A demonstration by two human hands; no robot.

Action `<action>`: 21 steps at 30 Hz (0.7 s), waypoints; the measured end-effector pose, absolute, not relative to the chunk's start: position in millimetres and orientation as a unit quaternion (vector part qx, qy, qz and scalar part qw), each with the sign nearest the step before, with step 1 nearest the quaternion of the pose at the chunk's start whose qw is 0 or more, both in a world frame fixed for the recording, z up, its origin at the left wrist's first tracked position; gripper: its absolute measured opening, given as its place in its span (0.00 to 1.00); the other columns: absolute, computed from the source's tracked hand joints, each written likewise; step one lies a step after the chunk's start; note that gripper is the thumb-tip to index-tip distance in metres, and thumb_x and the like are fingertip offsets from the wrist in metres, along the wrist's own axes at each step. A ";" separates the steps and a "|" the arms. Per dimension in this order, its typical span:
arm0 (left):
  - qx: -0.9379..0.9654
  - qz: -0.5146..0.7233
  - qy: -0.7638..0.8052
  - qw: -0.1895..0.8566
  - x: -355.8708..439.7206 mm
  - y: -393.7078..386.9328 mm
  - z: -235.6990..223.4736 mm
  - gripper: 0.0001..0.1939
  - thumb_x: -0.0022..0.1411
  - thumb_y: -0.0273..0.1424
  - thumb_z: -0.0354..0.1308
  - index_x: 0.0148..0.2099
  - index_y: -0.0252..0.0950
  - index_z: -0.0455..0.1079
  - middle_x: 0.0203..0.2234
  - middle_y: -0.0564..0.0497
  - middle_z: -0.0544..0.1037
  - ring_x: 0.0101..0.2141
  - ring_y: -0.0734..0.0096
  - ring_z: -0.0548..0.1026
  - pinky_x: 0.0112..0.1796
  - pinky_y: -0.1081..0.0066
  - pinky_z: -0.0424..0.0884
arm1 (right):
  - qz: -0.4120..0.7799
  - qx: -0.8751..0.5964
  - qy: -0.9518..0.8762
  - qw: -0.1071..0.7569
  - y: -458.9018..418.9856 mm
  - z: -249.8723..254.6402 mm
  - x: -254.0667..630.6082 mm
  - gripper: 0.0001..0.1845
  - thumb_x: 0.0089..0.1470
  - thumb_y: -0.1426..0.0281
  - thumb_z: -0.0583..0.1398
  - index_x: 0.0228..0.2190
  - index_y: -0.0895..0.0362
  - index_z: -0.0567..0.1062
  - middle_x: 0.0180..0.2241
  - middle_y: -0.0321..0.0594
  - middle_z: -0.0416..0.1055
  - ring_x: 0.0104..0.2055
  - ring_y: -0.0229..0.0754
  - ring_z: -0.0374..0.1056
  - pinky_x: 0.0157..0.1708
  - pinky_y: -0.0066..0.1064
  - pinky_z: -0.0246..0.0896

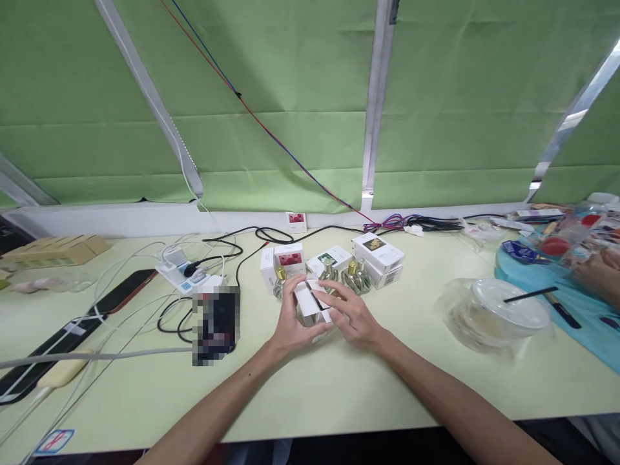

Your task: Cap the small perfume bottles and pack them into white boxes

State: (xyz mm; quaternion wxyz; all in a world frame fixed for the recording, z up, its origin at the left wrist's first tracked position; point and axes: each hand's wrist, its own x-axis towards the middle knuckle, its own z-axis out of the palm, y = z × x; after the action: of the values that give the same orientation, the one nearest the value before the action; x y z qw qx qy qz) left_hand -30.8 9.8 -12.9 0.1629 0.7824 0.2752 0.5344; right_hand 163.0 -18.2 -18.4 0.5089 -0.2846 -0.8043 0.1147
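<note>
A small white carton (306, 302) is between my two hands, with its top end turned up and a dark gap showing along the flap. My left hand (289, 321) is closed round the left side of the carton, fingers behind and thumb in front. On the right, my right hand (357, 318) grips the flap and edge with its fingertips. Just behind stand glass bottles with gold caps: one bottle (279, 284) at left, another bottle (329, 274) in the middle, and a rounder bottle (356, 278) at right. The inside of the carton is hidden.
Printed white boxes (378, 253) lie behind the bottles, with a red-pictured box (289, 258) to their left. Cables and a power strip (181, 271) spread over the left. A lidded bowl in plastic (508, 303) stands at right. Another person's hand (600, 271) shows at far right.
</note>
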 end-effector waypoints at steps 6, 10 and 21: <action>0.778 0.540 0.272 0.169 -31.1 8.9 -11.9 0.42 0.55 0.50 0.68 0.64 0.44 0.53 0.55 0.41 0.64 0.58 0.49 0.67 0.57 0.49 0.67 | 0.116 -0.273 -0.806 0.512 -19.7 -16.4 161.7 0.23 0.71 0.64 0.49 0.63 0.51 0.68 0.64 0.47 0.65 0.61 0.47 0.67 0.56 0.41 0.70; 0.775 0.541 0.278 0.172 -31.5 7.6 -11.5 0.42 0.56 0.50 0.68 0.65 0.43 0.54 0.55 0.40 0.64 0.58 0.49 0.67 0.56 0.49 0.67 | 0.120 -0.257 -0.813 0.508 -20.4 -13.4 161.5 0.24 0.71 0.66 0.49 0.64 0.50 0.66 0.63 0.45 0.66 0.63 0.46 0.65 0.60 0.42 0.66; 0.774 0.563 0.238 0.166 -30.2 14.3 -14.3 0.35 0.58 0.48 0.67 0.60 0.42 0.57 0.54 0.40 0.65 0.57 0.51 0.67 0.55 0.49 0.68 | 0.109 -0.268 -0.810 0.510 -19.4 -13.6 162.5 0.24 0.71 0.67 0.48 0.64 0.52 0.67 0.64 0.46 0.66 0.63 0.46 0.66 0.59 0.42 0.68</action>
State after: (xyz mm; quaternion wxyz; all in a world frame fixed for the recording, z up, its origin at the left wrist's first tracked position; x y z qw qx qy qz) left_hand -30.2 14.3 -14.3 0.1657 0.7740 0.2377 0.5630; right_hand 162.5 -19.4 -13.6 0.5103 -0.2679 -0.8100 0.1085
